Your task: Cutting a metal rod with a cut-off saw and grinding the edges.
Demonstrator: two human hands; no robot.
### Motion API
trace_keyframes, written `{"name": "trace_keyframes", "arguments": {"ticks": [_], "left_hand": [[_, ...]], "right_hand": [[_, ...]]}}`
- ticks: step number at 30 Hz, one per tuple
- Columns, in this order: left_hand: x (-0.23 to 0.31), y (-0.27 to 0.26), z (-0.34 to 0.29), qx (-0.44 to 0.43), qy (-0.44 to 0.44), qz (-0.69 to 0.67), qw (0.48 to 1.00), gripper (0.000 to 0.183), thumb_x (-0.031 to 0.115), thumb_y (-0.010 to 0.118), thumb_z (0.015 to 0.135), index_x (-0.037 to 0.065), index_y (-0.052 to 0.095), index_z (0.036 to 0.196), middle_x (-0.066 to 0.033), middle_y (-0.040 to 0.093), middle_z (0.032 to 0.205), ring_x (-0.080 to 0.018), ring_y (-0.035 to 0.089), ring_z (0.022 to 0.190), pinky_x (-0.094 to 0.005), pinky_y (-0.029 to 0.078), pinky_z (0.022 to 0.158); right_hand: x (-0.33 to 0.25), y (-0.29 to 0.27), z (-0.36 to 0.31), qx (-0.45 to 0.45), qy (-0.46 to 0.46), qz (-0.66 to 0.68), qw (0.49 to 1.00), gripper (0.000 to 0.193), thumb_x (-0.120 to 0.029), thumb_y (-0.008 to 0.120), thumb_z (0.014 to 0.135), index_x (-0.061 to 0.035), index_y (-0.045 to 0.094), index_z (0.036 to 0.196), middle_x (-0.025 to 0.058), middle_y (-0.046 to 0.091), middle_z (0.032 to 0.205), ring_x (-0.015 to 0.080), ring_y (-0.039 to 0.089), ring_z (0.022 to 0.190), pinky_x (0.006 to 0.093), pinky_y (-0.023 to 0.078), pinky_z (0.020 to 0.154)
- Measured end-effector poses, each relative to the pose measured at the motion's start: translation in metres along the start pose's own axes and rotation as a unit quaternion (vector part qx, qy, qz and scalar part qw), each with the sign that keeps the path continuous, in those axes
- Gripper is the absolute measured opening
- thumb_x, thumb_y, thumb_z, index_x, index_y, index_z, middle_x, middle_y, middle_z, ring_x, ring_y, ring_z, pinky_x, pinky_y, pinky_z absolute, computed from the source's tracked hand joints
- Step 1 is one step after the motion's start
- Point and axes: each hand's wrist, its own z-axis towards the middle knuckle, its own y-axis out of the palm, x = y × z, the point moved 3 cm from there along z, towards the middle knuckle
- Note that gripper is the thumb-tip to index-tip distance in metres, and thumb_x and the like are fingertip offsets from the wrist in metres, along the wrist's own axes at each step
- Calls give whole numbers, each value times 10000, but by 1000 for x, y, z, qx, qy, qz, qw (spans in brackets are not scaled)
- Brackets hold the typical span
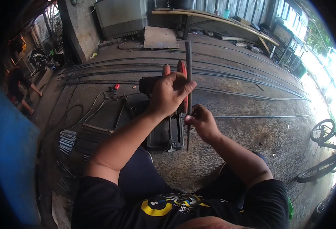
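Head view, frame centre: the left hand (167, 95) and right hand (205, 124) pinch a dark bar (189, 95), running vertically beside the red disc (181, 68) of a black machine (158, 140).

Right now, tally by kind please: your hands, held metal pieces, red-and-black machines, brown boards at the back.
Hands: 2 (left hand, right hand)
Held metal piece: 1, looks single
Red-and-black machine: 1
Brown board: 1
Total: 5
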Motion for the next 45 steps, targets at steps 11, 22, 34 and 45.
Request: {"name": "trace_keyframes", "arguments": {"ticks": [11, 22, 34, 45], "left_hand": [[2, -58, 43, 40, -112, -606, 787, 991, 749, 292, 834, -119, 349, 1309, -288, 394, 1360, -374, 353, 1307, -453, 234, 1120], [16, -58, 46, 4, -79, -593, 802, 1108, 848, 220, 766, -109, 377, 1302, -300, 387, 1368, -380, 331, 1326, -454, 239, 1116], [17, -60, 43, 10, -83, -605, 792, 1089, 842, 262, 766, -103, 380, 1295, -304, 386, 1365, -398, 318, 1333, -456, 219, 1131], [20, -67, 42, 16, -76, -609, 789, 1066, 832, 255, 777, -100, 386, 1279, -315, 376, 1365, -407, 308, 1336, -461, 207, 1138]], "right_hand": [[-58, -24, 4, 89, -115, -176, 974, 125, -49, 624, 809, 6, 581, 912, 48, 567, 709, 105, 540, 641, 267, 441, 601], [-54, -7, 2, 29, -68, -149, 986, 95, -76, 542, 867, 4, 591, 880, 35, 556, 642, 95, 525, 581, 266, 433, 558], [-52, 3, 4, 9, -69, -145, 987, 148, -101, 549, 879, 16, 615, 941, 34, 570, 670, 89, 510, 585, 260, 429, 564], [-50, 8, 7, 7, -66, -156, 986, 142, -95, 548, 873, 19, 607, 933, 32, 556, 655, 91, 504, 574, 265, 426, 558]]}}
